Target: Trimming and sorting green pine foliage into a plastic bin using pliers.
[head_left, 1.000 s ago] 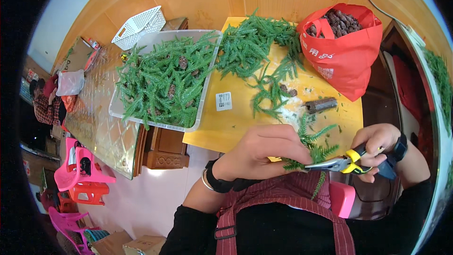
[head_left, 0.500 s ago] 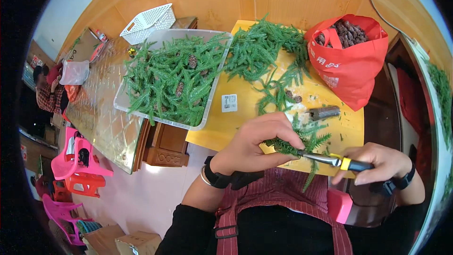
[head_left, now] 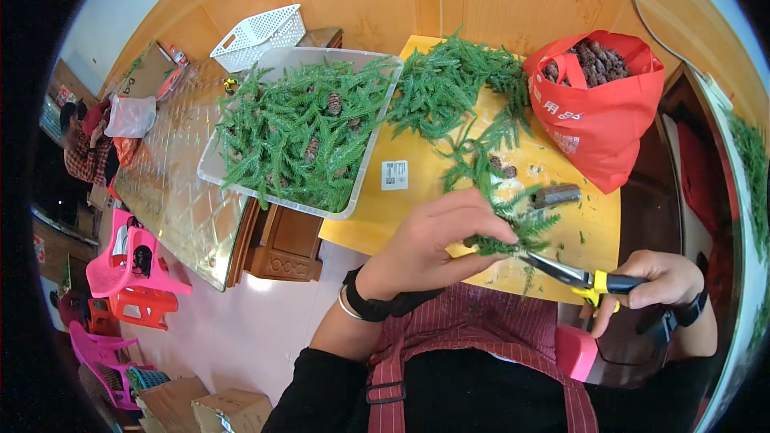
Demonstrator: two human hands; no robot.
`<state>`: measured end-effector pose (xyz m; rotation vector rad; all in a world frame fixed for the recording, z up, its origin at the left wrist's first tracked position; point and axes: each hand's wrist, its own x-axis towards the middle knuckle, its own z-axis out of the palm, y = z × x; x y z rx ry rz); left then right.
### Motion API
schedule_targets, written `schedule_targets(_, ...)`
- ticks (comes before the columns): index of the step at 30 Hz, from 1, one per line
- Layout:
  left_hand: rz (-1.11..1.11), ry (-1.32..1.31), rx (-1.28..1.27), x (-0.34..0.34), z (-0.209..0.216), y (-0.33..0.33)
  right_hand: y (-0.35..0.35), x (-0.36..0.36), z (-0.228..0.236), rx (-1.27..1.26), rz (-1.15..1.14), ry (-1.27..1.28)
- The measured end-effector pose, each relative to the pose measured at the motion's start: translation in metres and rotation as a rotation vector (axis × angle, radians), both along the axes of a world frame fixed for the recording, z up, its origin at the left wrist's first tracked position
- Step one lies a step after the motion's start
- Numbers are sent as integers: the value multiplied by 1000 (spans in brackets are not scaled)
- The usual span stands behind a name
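In front of my chest, my left hand (head_left: 433, 242) pinches a green artificial pine sprig (head_left: 529, 226) between thumb and fingers. My right hand (head_left: 664, 279) grips a pair of pliers (head_left: 565, 272) with black and yellow handles, its fingers partly round them. The jaws of the pliers reach the stem end of the sprig beside my left fingertips; whether they bite on it is too small to tell. Just beyond lies a dark cylinder (head_left: 555, 196) on a yellow board (head_left: 365, 220). Small pine cones (head_left: 504, 167) rest near it.
A clear plastic tub (head_left: 377, 152) full of pine sprigs and cones stands left, with a white basket (head_left: 258, 36) behind it. More sprigs (head_left: 441, 84) are heaped at the back of the board. A red bag (head_left: 589, 116) of pine cones stands right. Another person (head_left: 84, 152) sits far left.
The handles of the pliers have spread and the lower yellow one now shows. My right fingers have loosened around them. The sprig has shifted slightly in my left hand.
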<state>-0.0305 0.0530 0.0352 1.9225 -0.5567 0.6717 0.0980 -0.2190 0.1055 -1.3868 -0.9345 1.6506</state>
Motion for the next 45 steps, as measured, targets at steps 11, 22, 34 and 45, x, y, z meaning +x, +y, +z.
schedule_targets(11,34,100,-300,2,-3,-3,23,-25,-1,523,-139,-1364)
schedule_targets(22,16,200,-380,3,-7,-9,29,-23,-13,572,-221,-1547)
schedule_targets(34,-1,202,-327,8,-9,-8,28,-14,-10,739,-151,-1711)
schedule_targets(45,5,196,-339,7,-13,-8,21,-15,-14,664,-72,-1786)
